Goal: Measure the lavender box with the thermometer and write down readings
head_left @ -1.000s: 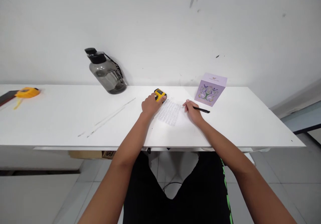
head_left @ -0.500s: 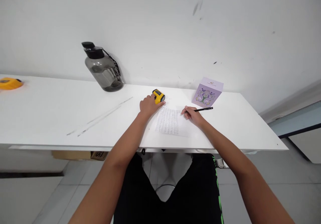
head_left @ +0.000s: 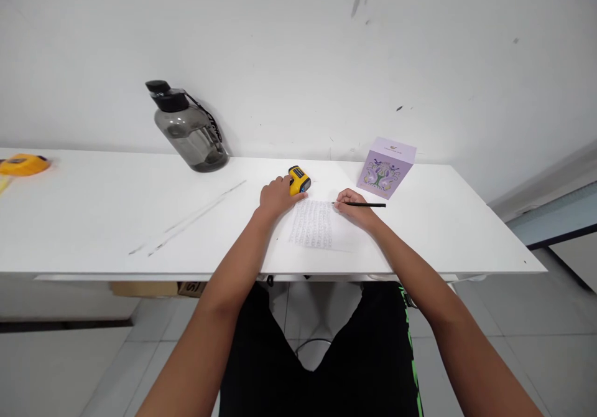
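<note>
A sheet of paper (head_left: pixel 342 236) covered with rows of handwritten marks lies on the white table. My right hand (head_left: pixel 355 208) is closed around a slim black pen (head_left: pixel 370 205), its tip at the paper's upper right part. My left hand (head_left: pixel 278 195) rests at the sheet's upper left corner, thumb stretched along its top edge. Its fingers curl against a yellow and black tape measure (head_left: pixel 299 181), partly covering it.
A purple patterned box (head_left: pixel 385 169) stands behind my right hand. Farther left, a grey translucent water bottle (head_left: pixel 191 134) stands near the wall. Another yellow tool (head_left: pixel 25 165) lies at the far left. The table's front edge (head_left: pixel 153 275) runs above my legs.
My right hand has turned, and the pen now lies nearly level, its tip slightly farther left and up. My left hand stays by the tape measure. The whole view has shifted slightly.
</note>
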Motion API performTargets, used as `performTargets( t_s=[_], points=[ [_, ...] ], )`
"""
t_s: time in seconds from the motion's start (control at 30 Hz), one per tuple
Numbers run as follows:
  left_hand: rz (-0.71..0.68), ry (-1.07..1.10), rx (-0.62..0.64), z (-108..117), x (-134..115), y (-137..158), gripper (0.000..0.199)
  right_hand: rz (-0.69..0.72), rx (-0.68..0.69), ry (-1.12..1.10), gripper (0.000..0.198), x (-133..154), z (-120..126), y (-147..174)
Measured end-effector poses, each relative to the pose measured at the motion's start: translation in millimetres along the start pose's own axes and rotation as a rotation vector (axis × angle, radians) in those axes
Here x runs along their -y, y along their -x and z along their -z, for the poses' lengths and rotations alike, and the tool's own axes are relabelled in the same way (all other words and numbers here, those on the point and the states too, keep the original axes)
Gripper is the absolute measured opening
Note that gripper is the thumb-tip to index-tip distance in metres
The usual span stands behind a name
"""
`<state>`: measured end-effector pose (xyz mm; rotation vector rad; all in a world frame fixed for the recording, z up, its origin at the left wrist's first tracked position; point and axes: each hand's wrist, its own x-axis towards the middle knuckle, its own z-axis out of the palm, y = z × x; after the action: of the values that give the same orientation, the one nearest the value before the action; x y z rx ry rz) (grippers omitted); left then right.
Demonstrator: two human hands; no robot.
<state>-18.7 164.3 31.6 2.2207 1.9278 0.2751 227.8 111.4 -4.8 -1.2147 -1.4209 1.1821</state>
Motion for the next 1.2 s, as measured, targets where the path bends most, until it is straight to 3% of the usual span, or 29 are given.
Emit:
performTargets(
  t_s=[0.17,0.33,0.9,1.2],
  points=[
    [0.0,-0.017,0.008,0.7,-1.2,0.1,0.072,0.04,-0.133,0.193,0.022,1.5,-3.3,6.3],
    [0.007,-0.018,0.023,1.0,-1.8,-0.4,0.072,0.034,-0.188,0.314,0.032,3.9,-5.2,7.0],
    [-0.012,0.016,-0.005,-4.7,2.2,-2.8,0.071,0.025,-0.165,0.326,0.029,4.8,-5.8,5.9],
    [-0.015,0.0,0.016,-1.6,1.1,-1.3,0.071,0.071,-0.222,0.326,0.03,0.0,-5.4,3.2]
  ],
)
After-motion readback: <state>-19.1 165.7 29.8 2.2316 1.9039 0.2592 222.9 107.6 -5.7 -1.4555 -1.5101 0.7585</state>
